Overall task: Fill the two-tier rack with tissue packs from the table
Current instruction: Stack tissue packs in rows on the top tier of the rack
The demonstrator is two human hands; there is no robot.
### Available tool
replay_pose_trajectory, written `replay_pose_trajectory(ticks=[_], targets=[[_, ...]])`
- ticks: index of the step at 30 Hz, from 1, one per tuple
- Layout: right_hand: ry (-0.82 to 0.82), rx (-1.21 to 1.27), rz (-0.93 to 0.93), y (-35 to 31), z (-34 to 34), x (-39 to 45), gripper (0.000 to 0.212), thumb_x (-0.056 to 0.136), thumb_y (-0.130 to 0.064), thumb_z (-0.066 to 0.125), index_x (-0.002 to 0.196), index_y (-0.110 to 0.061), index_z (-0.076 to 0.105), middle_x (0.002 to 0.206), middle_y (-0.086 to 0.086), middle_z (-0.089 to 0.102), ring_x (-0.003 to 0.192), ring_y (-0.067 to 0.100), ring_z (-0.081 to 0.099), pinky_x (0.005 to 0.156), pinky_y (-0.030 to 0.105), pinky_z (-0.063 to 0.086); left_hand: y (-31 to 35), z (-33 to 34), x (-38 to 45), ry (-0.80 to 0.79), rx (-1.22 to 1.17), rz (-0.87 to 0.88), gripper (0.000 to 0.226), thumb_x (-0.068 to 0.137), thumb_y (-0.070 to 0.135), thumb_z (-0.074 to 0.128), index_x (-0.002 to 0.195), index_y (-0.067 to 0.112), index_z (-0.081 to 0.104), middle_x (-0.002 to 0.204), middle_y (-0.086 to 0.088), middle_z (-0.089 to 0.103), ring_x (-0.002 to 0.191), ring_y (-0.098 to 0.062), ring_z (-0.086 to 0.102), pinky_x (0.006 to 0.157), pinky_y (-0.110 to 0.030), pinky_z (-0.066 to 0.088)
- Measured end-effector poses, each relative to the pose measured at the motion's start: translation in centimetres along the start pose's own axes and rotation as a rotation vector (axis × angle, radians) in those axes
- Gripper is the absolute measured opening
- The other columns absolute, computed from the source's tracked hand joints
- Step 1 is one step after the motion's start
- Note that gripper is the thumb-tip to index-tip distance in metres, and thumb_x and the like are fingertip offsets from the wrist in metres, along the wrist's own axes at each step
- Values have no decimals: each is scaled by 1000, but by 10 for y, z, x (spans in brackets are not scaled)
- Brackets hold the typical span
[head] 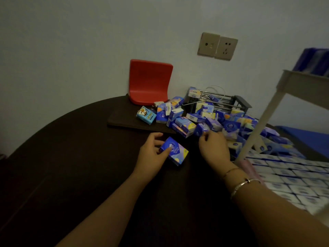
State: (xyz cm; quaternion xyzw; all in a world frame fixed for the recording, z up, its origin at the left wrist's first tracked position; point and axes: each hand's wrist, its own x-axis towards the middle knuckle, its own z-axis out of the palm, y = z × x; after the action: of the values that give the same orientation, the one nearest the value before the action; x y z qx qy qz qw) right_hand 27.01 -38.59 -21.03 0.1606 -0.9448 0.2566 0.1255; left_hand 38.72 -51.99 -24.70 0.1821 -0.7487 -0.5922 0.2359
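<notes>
The left hand [153,150] holds one blue tissue pack [173,151] low over the dark table [71,157], thumb and fingers curled round its near end. Just to its right, the right hand [214,146] reaches into the near edge of the heap of packs [222,122], fingertips pinching at a blue pack [202,129] there; whether it has a firm hold I cannot tell. The two hands are apart, with bare table between them.

The two-tier rack [292,82] stands to the right of the right hand, its pale leg coming down just past that wrist. Its lower tier [288,173], under the right forearm, is already lined with rows of packs.

The heap is loose and piled against a wire tray [222,101] beyond the right hand. Pulling one pack from its foot may, I judge, send others sliding toward the table edge. The right forearm also lies close to the rack leg, so a quick swing back could knock it and disturb the neat rows. Farther off, beyond the left hand, lies a light-blue cartoon pack [146,115] in front of a red plastic seat [149,81].
</notes>
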Motion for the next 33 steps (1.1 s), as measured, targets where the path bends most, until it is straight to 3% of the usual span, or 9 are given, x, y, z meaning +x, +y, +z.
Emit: replay_pose_trajectory(ticks=[4, 8, 12, 15, 18, 23, 26, 30, 33], targets=[[9, 248, -64, -15, -31, -11, 8, 89, -12, 48, 85, -13, 55, 103, 13, 58, 89, 26, 56, 72, 37, 47, 10, -5, -7, 59, -96, -35, 47, 86, 9, 66, 127, 22, 48, 116, 2, 59, 89, -4, 61, 66, -17, 49], [10, 436, -149, -38, -77, -24, 15, 82, 1, 54, 84, -14, 51, 97, 4, 56, 92, 15, 52, 60, 19, 37, 43, -15, -18, 151, -241, -8, 46, 85, 4, 65, 127, 13, 50, 115, -6, 61, 92, -9, 64, 76, -21, 53], [54, 671, -217, -69, -130, -36, 21, 79, 0, 59, 87, -13, 44, 74, -1, 45, 67, 16, 47, 54, 25, 37, 106, -26, -24, 243, -364, 151, 30, 86, -2, 62, 113, 9, 53, 113, -20, 63, 83, -14, 64, 72, -29, 55], [-51, 856, -274, -90, -177, -44, 32, 82, -3, 62, 98, -15, 37, 74, 5, 49, 59, 16, 51, 52, 28, 45, 162, -31, -34, 261, -454, 210, 23, 91, 3, 57, 112, 11, 55, 114, -16, 63, 94, -25, 66, 71, -35, 57], [-91, 884, -363, -101, -223, -49, 34, 87, -6, 59, 109, -18, 37, 75, 5, 52, 60, 13, 52, 49, 24, 44, 217, -34, -52, 251, -489, 306, 21, 94, 3, 52, 114, 8, 56, 109, -12, 64, 92, -20, 66, 77, -39, 56], [25, 827, -541, -101, -281, -53, 25, 87, -14, 63, 106, -15, 47, 73, -3, 53, 63, 1, 50, 37, 6, 34, 284, -31, -86, 188, -504, 412, 19, 98, 10, 45, 112, 13, 57, 104, -7, 64, 87, -13, 64, 60, -26, 55], [90, 766, -563, -92, -309, -53, 22, 85, -22, 66, 97, -13, 50, 80, 0, 58, 67, 4, 54, 45, 9, 41, 311, -17, -101, 148, -487, 466, 21, 96, 22, 51, 113, 12, 56, 111, -8, 64, 97, -17, 64, 67, -28, 58], [101, 685, -536, -68, -344, -44, 20, 78, -32, 71, 82, -29, 51, 113, 6, 56, 99, 20, 57, 81, 41, 52, 342, 10, -109, 105, -332, 549, 33, 89, 14, 62, 120, 8, 54, 119, -9, 58, 96, -20, 67, 74, -33, 60], [5, 709, -494, -40, -372, -39, 25, 79, -24, 71, 96, -24, 53, 119, 3, 55, 104, 17, 55, 81, 33, 50, 363, 37, -109, 22, -232, 593, 30, 90, 10, 60, 119, 11, 54, 119, -8, 58, 93, -15, 66, 70, -27, 60]])
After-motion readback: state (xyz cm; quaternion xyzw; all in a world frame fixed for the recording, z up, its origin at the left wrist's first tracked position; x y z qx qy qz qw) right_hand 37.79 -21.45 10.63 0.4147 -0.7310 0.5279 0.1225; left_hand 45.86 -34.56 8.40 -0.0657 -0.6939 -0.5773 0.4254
